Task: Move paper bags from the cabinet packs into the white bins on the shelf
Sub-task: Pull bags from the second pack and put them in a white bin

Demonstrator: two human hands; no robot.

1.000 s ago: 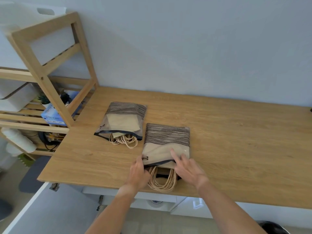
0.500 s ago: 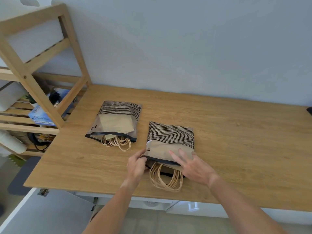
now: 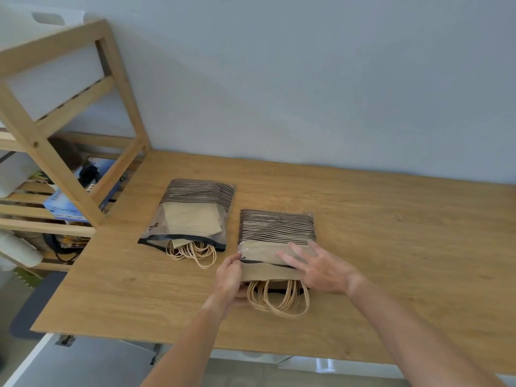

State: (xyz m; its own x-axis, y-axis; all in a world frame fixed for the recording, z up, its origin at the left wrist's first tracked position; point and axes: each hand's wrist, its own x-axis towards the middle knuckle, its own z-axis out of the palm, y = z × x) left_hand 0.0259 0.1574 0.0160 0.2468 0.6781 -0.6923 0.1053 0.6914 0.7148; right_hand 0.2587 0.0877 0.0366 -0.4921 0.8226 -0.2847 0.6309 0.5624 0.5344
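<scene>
Two clear plastic packs of brown paper bags lie on the wooden cabinet top (image 3: pixel 391 261). The left pack (image 3: pixel 192 216) lies untouched with twine handles spilling from its open end. My left hand (image 3: pixel 230 277) pinches the open left corner of the right pack (image 3: pixel 275 233). My right hand (image 3: pixel 318 268) rests flat with spread fingers on that pack's lower right part. The paper bags (image 3: pixel 268 270) stick out of the pack's mouth, their handles (image 3: pixel 279 300) looped toward me. A white bin (image 3: pixel 44 18) shows on top of the wooden shelf (image 3: pixel 64 113) at upper left.
The shelf's lower levels hold a blue tissue box (image 3: pixel 64 208), a white bin (image 3: pixel 14 174) and cables. A white roll (image 3: pixel 16 250) lies below. A white cabinet door (image 3: pixel 30 361) stands open under the top's left corner.
My left hand has closed on the right pack's open corner and the bags have slid further out. My right hand has shifted up onto the pack. The view has tilted up slightly.
</scene>
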